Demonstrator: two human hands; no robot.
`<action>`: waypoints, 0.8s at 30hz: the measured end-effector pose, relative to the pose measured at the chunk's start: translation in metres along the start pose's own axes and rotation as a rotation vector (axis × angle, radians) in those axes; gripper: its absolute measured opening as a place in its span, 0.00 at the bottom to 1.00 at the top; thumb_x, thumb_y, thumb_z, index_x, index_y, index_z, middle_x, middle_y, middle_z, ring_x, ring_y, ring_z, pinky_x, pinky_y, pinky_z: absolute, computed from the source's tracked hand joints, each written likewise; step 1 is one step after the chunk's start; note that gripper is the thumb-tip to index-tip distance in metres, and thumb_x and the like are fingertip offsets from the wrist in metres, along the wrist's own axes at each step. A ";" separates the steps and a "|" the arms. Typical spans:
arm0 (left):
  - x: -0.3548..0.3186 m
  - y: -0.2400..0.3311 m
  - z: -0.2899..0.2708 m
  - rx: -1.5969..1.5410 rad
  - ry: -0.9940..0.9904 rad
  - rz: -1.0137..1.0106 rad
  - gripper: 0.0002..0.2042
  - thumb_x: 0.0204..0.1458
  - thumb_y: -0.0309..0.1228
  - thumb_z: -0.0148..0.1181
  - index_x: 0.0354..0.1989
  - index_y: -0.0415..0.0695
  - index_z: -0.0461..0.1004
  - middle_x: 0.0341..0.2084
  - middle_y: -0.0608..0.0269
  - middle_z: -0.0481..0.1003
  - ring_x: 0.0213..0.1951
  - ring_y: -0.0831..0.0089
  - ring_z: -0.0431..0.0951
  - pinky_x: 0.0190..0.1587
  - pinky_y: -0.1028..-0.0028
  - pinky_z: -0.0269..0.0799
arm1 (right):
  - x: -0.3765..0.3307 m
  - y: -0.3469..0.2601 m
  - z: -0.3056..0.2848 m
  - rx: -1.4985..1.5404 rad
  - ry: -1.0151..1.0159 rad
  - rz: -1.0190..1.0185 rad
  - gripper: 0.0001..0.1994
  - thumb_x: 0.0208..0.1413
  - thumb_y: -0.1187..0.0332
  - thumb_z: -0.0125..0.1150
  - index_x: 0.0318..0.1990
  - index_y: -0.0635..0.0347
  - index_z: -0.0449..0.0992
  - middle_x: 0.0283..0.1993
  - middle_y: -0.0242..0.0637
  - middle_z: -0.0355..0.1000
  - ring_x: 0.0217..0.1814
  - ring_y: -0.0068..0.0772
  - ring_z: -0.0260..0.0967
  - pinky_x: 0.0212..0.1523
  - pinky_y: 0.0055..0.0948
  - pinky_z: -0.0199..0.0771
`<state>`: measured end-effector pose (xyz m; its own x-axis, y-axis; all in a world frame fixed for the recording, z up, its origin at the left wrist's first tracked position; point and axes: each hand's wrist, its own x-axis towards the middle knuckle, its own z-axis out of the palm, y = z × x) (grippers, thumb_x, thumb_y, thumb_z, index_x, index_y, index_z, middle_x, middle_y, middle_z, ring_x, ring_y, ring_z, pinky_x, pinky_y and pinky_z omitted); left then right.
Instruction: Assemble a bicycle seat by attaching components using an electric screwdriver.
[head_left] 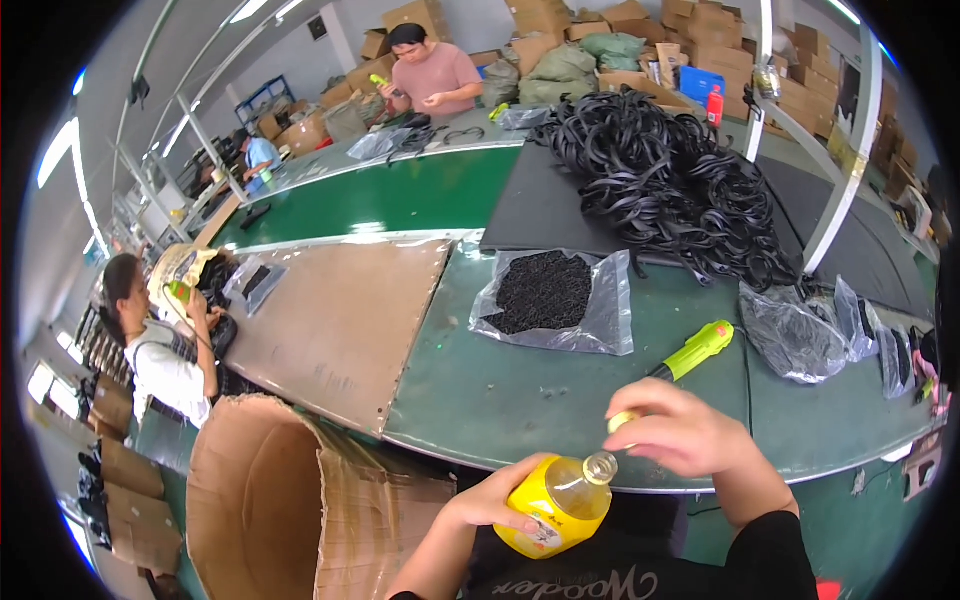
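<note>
While the left grip (493, 497) clasps the yellow bottle (570, 500) before the tabletop (470, 400), the right grip (685, 430) pinches a yellow cap (621, 422) above the open neck (600, 468). Its label (543, 533) carries print; white lettering (575, 585) crosses the black shirt (775, 555). 1 green tool (702, 348) lies beyond; 1 cardboard box (375, 520) stands left.

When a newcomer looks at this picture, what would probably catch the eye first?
Probably the heap of black straps at upper right. Next, at lower centre, the open yellow-labelled bottle in the left hand, with a yellow cap in the right hand. Then perhaps the lime-green power tool lying beyond that hand.
</note>
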<state>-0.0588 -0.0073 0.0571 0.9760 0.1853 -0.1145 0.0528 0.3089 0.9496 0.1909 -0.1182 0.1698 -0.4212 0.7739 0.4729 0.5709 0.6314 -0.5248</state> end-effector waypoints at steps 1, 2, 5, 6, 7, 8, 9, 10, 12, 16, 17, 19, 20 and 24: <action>-0.002 -0.002 -0.001 0.013 -0.043 -0.019 0.46 0.31 0.35 0.73 0.61 0.38 0.55 0.52 0.58 0.65 0.56 0.69 0.63 0.60 0.71 0.56 | -0.001 0.000 -0.003 0.060 0.088 0.003 0.11 0.50 0.75 0.59 0.43 0.58 0.72 0.43 0.36 0.64 0.40 0.36 0.64 0.38 0.31 0.68; -0.004 -0.002 -0.001 0.075 -0.034 0.000 0.46 0.30 0.35 0.74 0.61 0.37 0.54 0.52 0.58 0.65 0.55 0.69 0.64 0.59 0.70 0.57 | -0.004 0.000 -0.006 0.116 0.182 0.015 0.12 0.50 0.77 0.58 0.43 0.58 0.72 0.42 0.36 0.64 0.41 0.36 0.63 0.39 0.29 0.67; -0.016 0.009 0.012 -0.006 0.134 0.121 0.47 0.29 0.36 0.75 0.60 0.37 0.55 0.52 0.57 0.65 0.55 0.69 0.64 0.59 0.68 0.57 | -0.008 0.029 0.005 0.123 0.256 0.136 0.12 0.50 0.79 0.57 0.43 0.60 0.73 0.42 0.36 0.65 0.39 0.32 0.64 0.39 0.25 0.67; -0.020 0.019 0.018 0.083 0.201 0.211 0.47 0.29 0.36 0.76 0.60 0.37 0.55 0.52 0.56 0.66 0.54 0.68 0.65 0.58 0.67 0.58 | -0.013 0.040 0.022 0.306 0.353 0.315 0.11 0.50 0.79 0.57 0.43 0.60 0.73 0.40 0.35 0.65 0.38 0.28 0.64 0.38 0.22 0.67; -0.024 0.028 0.021 0.260 0.256 0.364 0.46 0.29 0.38 0.76 0.58 0.37 0.57 0.51 0.55 0.66 0.53 0.66 0.67 0.57 0.68 0.61 | -0.018 0.052 0.036 0.310 0.338 0.312 0.11 0.50 0.79 0.57 0.43 0.60 0.73 0.40 0.35 0.65 0.38 0.28 0.64 0.38 0.22 0.67; -0.026 0.034 0.025 0.338 0.315 0.474 0.44 0.29 0.38 0.76 0.57 0.37 0.59 0.51 0.54 0.66 0.52 0.65 0.68 0.55 0.67 0.62 | -0.026 0.069 0.049 0.289 0.354 0.442 0.11 0.51 0.79 0.57 0.43 0.60 0.73 0.39 0.35 0.65 0.37 0.26 0.64 0.37 0.21 0.67; -0.027 0.041 0.029 0.419 0.376 0.582 0.43 0.29 0.39 0.76 0.56 0.37 0.60 0.50 0.53 0.67 0.50 0.63 0.69 0.54 0.67 0.63 | -0.034 0.085 0.064 0.265 0.365 0.571 0.11 0.51 0.78 0.57 0.43 0.60 0.73 0.38 0.34 0.65 0.37 0.24 0.64 0.35 0.20 0.67; -0.025 0.056 0.021 0.548 0.381 0.700 0.43 0.27 0.41 0.77 0.54 0.37 0.63 0.47 0.51 0.69 0.48 0.60 0.71 0.51 0.66 0.65 | -0.043 0.098 0.081 0.368 0.413 0.629 0.11 0.51 0.78 0.57 0.43 0.60 0.73 0.37 0.33 0.65 0.36 0.23 0.64 0.33 0.19 0.66; -0.023 0.073 0.013 0.755 0.443 0.994 0.36 0.32 0.37 0.73 0.51 0.35 0.64 0.44 0.49 0.71 0.45 0.55 0.72 0.49 0.62 0.67 | -0.057 0.121 0.111 0.426 0.426 0.667 0.11 0.54 0.77 0.53 0.45 0.61 0.71 0.35 0.28 0.65 0.32 0.15 0.64 0.28 0.15 0.66; -0.034 0.118 0.022 1.047 0.540 1.246 0.25 0.41 0.31 0.67 0.48 0.39 0.65 0.42 0.50 0.72 0.42 0.54 0.74 0.46 0.59 0.68 | -0.066 0.137 0.141 0.561 0.514 0.664 0.10 0.54 0.77 0.53 0.44 0.62 0.71 0.35 0.29 0.65 0.31 0.16 0.64 0.25 0.14 0.63; -0.038 0.122 0.022 1.129 0.567 1.295 0.23 0.42 0.30 0.67 0.47 0.41 0.65 0.41 0.51 0.73 0.42 0.55 0.74 0.46 0.59 0.68 | -0.063 0.136 0.142 0.572 0.500 0.650 0.10 0.54 0.77 0.53 0.44 0.62 0.71 0.35 0.29 0.65 0.31 0.16 0.64 0.25 0.14 0.63; -0.042 0.129 0.026 1.180 0.633 1.324 0.22 0.43 0.29 0.67 0.46 0.43 0.65 0.41 0.52 0.73 0.42 0.55 0.74 0.46 0.60 0.68 | -0.058 0.132 0.140 0.683 0.518 0.689 0.10 0.54 0.77 0.53 0.44 0.62 0.71 0.35 0.29 0.65 0.30 0.16 0.64 0.24 0.14 0.63; -0.043 0.132 0.029 1.197 0.638 1.339 0.22 0.42 0.29 0.67 0.46 0.43 0.65 0.42 0.52 0.73 0.42 0.55 0.74 0.47 0.60 0.68 | -0.063 0.136 0.142 0.723 0.536 0.701 0.10 0.54 0.78 0.53 0.44 0.63 0.71 0.36 0.29 0.64 0.30 0.17 0.64 0.25 0.14 0.64; -0.040 0.145 0.033 1.313 0.693 1.437 0.23 0.41 0.29 0.68 0.45 0.44 0.64 0.42 0.52 0.72 0.43 0.56 0.74 0.47 0.60 0.69 | -0.067 0.140 0.146 0.642 0.525 0.649 0.10 0.53 0.79 0.54 0.44 0.63 0.72 0.37 0.30 0.64 0.30 0.17 0.63 0.25 0.14 0.64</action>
<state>-0.0835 -0.0007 0.2092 0.2420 -0.0243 0.9700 -0.1157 -0.9933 0.0040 0.1959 -0.0744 -0.0388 0.2774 0.9515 0.1333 0.0323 0.1295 -0.9911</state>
